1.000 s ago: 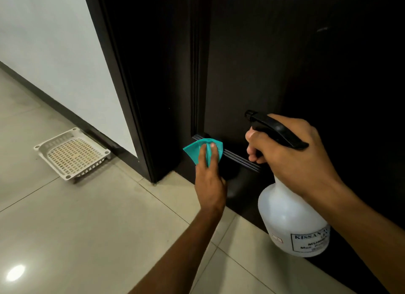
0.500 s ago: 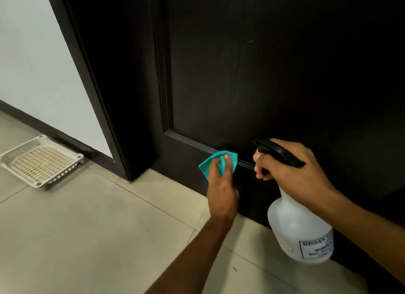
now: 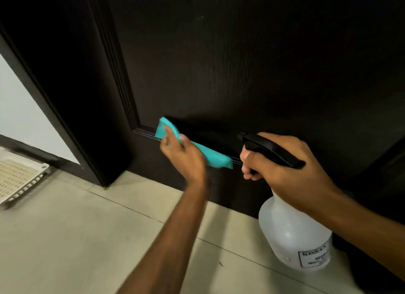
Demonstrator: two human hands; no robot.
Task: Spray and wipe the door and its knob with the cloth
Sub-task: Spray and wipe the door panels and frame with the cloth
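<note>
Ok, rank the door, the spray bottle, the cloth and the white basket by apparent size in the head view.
1. door
2. spray bottle, though it sits nearest the camera
3. cloth and white basket: look alike, and the basket is cut off by the frame edge

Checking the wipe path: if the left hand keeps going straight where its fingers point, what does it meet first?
Probably the door itself: the left hand already presses the cloth against its lower moulding, fingers pointing up-left along the panel.

The left hand (image 3: 184, 155) presses the cloth (image 3: 210, 154) against the lower moulding of the door (image 3: 241, 63), the right hand (image 3: 291, 166) holds the spray bottle (image 3: 293, 234) just right of the cloth, and a slotted tray (image 3: 19, 179) lies on the floor (image 3: 87, 239) far left, against the wall (image 3: 19, 109).
</note>
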